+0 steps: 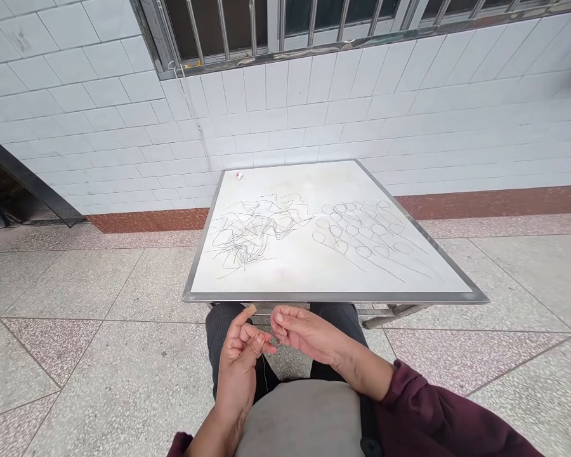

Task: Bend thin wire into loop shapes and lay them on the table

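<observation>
A thin wire (265,367) runs between my two hands, in front of the table's near edge, and its end hangs below my left fingers. My left hand (240,352) pinches it between thumb and fingers, with the index finger raised and a tan wrap around its tip. Close beside it, my right hand (307,330) is also closed on the wire, fingertips together. The part between the fingertips is too fine to make out. On the table lie a loose heap of bent wires (247,244) at the left and several wires with looped ends (361,231) at the right.
The white table (285,276) has a grey metal rim and stands near a white tiled wall (304,117). A small red-and-white object (239,176) sits at its far left corner. Above is a barred window (285,25). Speckled floor (137,374) surrounds my legs.
</observation>
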A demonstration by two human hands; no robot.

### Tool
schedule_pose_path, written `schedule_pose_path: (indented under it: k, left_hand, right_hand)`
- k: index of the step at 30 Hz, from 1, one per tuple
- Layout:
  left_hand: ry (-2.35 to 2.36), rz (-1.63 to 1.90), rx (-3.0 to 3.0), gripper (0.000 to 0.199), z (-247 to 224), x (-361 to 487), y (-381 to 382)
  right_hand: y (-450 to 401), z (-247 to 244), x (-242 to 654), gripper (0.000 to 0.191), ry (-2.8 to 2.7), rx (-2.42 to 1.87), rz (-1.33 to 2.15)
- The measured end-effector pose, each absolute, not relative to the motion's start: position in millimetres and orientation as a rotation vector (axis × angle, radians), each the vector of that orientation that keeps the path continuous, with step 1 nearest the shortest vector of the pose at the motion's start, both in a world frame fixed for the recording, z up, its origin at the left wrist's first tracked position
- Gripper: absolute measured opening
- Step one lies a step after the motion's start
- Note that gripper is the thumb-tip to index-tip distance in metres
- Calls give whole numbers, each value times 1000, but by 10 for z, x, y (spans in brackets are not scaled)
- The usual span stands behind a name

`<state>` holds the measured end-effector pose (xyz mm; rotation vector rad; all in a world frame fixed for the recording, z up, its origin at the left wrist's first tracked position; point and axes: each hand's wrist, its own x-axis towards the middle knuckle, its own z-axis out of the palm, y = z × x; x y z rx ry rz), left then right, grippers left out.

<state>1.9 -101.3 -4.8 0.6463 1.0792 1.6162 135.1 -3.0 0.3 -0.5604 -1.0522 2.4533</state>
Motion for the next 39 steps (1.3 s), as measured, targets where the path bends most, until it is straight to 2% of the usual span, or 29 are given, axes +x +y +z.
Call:
schedule_pose_path:
  k: [6,14,18,25,39]
  left_hand:
    - [1027,1716,638,40,12,75,-1028]
    - [1016,1698,640,41,28,86,-1041]
    - [1039,1736,591,40,50,95,-1030]
    - [1053,1849,452,45,113,125,-992]
    - [998,1864,350,45,138,117,-926]
  right_hand:
    - [-80,-8,1319,24,-824,-497,2476]
    - [-106,-18,1352,23,-883,-436,2537]
    - [-131,2,1366,30,-977,-457,2429]
    - [-204,44,1328,23,-1188,-576,2126]
    - [-196,14,1265,20,-648,-439,2416]
